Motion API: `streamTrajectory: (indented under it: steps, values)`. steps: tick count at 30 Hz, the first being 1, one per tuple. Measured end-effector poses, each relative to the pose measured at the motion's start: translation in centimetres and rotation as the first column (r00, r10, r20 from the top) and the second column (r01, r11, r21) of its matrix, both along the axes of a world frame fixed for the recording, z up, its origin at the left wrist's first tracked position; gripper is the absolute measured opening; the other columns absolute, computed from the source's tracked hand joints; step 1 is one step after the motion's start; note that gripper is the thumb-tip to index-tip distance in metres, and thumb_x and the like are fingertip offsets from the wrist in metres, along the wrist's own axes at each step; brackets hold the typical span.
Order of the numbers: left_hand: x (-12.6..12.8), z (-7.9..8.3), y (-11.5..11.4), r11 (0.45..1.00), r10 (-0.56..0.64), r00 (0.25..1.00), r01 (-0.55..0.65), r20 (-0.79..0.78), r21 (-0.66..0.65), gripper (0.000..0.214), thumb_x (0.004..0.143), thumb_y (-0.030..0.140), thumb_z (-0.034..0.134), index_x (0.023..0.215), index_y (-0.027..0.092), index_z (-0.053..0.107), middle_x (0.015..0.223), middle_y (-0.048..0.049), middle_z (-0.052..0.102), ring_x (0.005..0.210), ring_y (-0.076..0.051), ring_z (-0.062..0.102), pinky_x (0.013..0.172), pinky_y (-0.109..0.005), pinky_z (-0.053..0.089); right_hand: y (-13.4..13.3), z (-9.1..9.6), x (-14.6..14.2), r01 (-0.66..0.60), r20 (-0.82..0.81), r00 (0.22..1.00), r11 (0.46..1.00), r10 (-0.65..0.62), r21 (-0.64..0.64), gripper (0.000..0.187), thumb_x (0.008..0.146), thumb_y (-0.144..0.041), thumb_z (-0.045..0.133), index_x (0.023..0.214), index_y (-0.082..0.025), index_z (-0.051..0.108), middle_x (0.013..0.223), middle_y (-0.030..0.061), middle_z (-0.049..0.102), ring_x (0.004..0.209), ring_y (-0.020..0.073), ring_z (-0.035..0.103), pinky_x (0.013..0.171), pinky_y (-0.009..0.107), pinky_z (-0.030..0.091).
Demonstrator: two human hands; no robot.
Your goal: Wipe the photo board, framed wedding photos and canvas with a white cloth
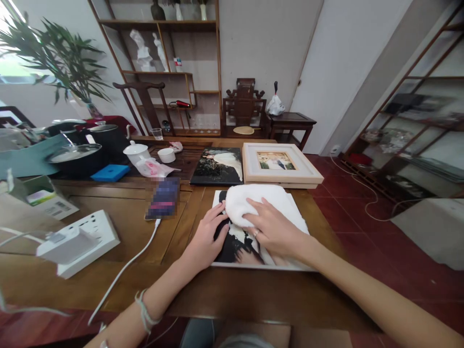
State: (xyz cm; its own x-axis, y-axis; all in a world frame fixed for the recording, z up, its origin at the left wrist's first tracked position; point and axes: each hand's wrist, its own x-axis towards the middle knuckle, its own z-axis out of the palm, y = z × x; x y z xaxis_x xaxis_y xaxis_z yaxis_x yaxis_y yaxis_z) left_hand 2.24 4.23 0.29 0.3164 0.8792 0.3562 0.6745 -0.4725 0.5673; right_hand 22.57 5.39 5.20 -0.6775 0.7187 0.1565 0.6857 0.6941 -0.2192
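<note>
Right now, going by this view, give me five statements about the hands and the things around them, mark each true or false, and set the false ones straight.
1. The right hand rests on a white cloth. True.
2. The left hand holds a cup. False: it rests on the left part of the picture panel under the cloth.
3. The pale-framed picture lies to the left of the dark unframed picture. False: it lies to the right of it.
4. A white power strip sits on the table, left of both hands. True.
5. A cord bracelet is on the right wrist. False: it is on the left wrist.
</note>
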Motion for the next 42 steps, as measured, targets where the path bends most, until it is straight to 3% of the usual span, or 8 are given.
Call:
streamTrajectory:
  steps: [10,15,19,25,29,33,36,42]
  values:
    - [-0.1,-0.4,0.1,1.000,-0.006,1.000,0.006,0.009,0.023,0.034,0.090,0.025,0.042,0.117,0.012,0.059,0.139,-0.0160,0.047,0.132,-0.025,0.039,0.108,-0.047,0.034,-9.6,1.6,1.6,-0.269,0.058,0.954,0.923,0.295,-0.274,0.031,0.075,-0.018,0.060,0.105,-0.023,0.068,0.137,0.0096,0.049,0.131,0.0371,0.033,0.106,0.062,0.023]
    - [-0.1,-0.4,0.0,1.000,-0.007,1.000,0.006,0.012,0.023,0.033,0.090,0.025,0.043,0.115,0.011,0.059,0.139,-0.0160,0.047,0.132,-0.025,0.039,0.109,-0.046,0.033,-7.6,1.8,3.1,-0.063,-0.041,0.998,0.972,0.055,-0.227,0.035,0.079,-0.013,0.051,0.109,-0.023,0.065,0.138,0.0077,0.048,0.130,0.0268,0.039,0.109,0.047,0.029]
    - [0.0,-0.2,0.0,1.000,0.001,1.000,-0.001,0.010,0.006,0.033,0.090,0.025,0.042,0.115,0.012,0.059,0.139,-0.0152,0.047,0.132,-0.024,0.038,0.109,-0.046,0.033,-2.8,0.0,5.2,0.133,-0.077,0.987,0.989,-0.138,-0.070,0.029,0.088,-0.020,0.039,0.101,-0.017,0.065,0.129,0.0134,0.056,0.126,0.0313,0.043,0.103,0.051,0.034]
    - [0.0,-0.1,0.0,1.000,0.011,1.000,-0.011,0.010,0.002,0.033,0.090,0.024,0.042,0.116,0.013,0.059,0.140,-0.0146,0.046,0.132,-0.023,0.039,0.109,-0.046,0.033,2.0,-1.6,7.3,0.271,-0.066,0.959,0.961,-0.274,-0.054,0.040,0.093,-0.040,0.035,0.113,-0.017,0.060,0.126,0.0143,0.057,0.129,0.0363,0.037,0.097,0.051,0.039]
    - [0.0,-0.2,-0.1,1.000,0.009,1.000,-0.009,0.021,0.017,0.031,0.090,0.023,0.042,0.114,0.013,0.059,0.138,-0.0149,0.048,0.132,-0.023,0.039,0.109,-0.046,0.034,-1.1,-0.5,6.3,0.223,0.012,0.975,0.967,-0.223,-0.125,0.033,0.090,-0.026,0.037,0.111,-0.018,0.061,0.130,0.0141,0.055,0.132,0.0357,0.032,0.096,0.052,0.041]
    - [0.0,-0.3,-0.1,1.000,0.008,1.000,-0.008,0.016,0.030,0.029,0.090,0.023,0.043,0.113,0.014,0.058,0.137,-0.0148,0.049,0.132,-0.023,0.040,0.109,-0.046,0.033,-7.3,1.6,4.6,0.156,0.108,0.986,0.944,-0.130,-0.290,0.029,0.080,-0.015,0.046,0.100,-0.021,0.066,0.150,0.0051,0.028,0.137,0.0364,0.014,0.102,0.054,0.036]
    - [0.0,-0.3,-0.1,1.000,0.001,1.000,-0.001,0.007,0.031,0.028,0.090,0.023,0.042,0.112,0.014,0.058,0.138,-0.0146,0.048,0.132,-0.024,0.039,0.108,-0.047,0.034,-10.2,2.8,4.8,0.019,0.137,0.990,0.925,0.036,-0.380,0.038,0.071,-0.008,0.052,0.102,-0.024,0.067,0.148,0.0013,0.031,0.136,0.0316,0.021,0.109,0.049,0.029]
    - [0.0,-0.3,-0.1,0.999,-0.002,1.000,0.001,0.007,0.033,0.030,0.091,0.023,0.041,0.114,0.015,0.058,0.138,-0.0142,0.048,0.132,-0.024,0.039,0.108,-0.048,0.034,-7.1,1.2,8.5,0.236,0.105,0.971,0.923,-0.213,-0.305,0.034,0.091,-0.037,0.040,0.111,-0.023,0.064,0.143,0.0061,0.042,0.135,0.0306,0.026,0.102,0.049,0.037]
